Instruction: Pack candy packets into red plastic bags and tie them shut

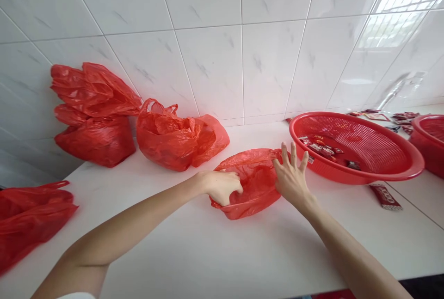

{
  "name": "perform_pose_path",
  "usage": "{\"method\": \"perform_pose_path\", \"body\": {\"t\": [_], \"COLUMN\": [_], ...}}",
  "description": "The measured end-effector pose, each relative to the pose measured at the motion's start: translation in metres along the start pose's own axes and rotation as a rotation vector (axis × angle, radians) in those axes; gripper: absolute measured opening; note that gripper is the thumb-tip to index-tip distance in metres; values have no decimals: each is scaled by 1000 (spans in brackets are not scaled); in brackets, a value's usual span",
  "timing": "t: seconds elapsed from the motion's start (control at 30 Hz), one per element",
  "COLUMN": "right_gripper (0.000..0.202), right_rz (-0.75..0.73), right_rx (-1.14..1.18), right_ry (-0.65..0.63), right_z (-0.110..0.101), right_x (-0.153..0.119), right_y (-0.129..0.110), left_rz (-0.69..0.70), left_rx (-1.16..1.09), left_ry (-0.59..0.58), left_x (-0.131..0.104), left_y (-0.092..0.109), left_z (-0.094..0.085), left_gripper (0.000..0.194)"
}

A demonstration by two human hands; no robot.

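A red plastic bag lies on the white counter with its mouth spread wide and facing up. My left hand reaches over its left rim, fingers curled into the plastic at that side. At the right rim, my right hand has several fingers stretched upward, while its thumb and forefinger close on the bag's edge, partly hidden. The inside of the bag shows only red plastic folds.
Right of the bag stands a red plastic basket with small wrapped packets inside. A dark red packet lies before it. Filled red bags stand along the tiled wall. Another red bag is at left.
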State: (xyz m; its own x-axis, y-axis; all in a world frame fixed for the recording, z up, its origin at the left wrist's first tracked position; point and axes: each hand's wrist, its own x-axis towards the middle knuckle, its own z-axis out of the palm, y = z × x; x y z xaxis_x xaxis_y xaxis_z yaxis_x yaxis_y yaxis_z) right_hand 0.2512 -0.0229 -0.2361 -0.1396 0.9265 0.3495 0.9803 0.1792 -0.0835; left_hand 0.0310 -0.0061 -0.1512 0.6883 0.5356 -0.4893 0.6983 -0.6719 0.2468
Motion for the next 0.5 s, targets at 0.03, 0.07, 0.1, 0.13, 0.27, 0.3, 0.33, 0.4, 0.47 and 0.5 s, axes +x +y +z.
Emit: {"method": "perform_pose_path", "body": {"t": [0.03,0.07,0.1,0.13,0.27,0.3,0.33,0.4,0.47,0.5], "right_gripper": [41,32,26,24,19,13,12,22,33,38], "right_rz": [-45,-103,-167,-230,-375,-369,-348,-279,-197,-156], "right_rx": [14,34,58,82,100,83,64,25,-14,-34], "right_ry": [13,25,31,26,-66,-90,-113,-152,-200,-236], "right_z": [-5,-9,-12,-14,-4,1,5,11,10,8], "right_x": [0,0,0,-1,-2,-3,-3,-3,-3,-2], "right_y": [-2,-4,-7,-11,-17,-16,-14,-6,2,6], "left_rz": [10,31,57,74,151,156,149,88,-38,-112], "left_rx": [13,34,49,47,-21,-34,-49,-98,-148,-162], "left_ry": [-33,-75,-114,-118,-84,-73,-61,-46,-51,-58], "left_x": [-2,-3,-4,-3,1,1,1,-1,-6,-9], "left_y": [2,3,5,6,8,7,6,1,-5,-9], "left_z": [-1,-2,-2,-1,5,7,9,11,10,8], "left_gripper": [27,26,24,22,11,10,8,12,23,29]}}
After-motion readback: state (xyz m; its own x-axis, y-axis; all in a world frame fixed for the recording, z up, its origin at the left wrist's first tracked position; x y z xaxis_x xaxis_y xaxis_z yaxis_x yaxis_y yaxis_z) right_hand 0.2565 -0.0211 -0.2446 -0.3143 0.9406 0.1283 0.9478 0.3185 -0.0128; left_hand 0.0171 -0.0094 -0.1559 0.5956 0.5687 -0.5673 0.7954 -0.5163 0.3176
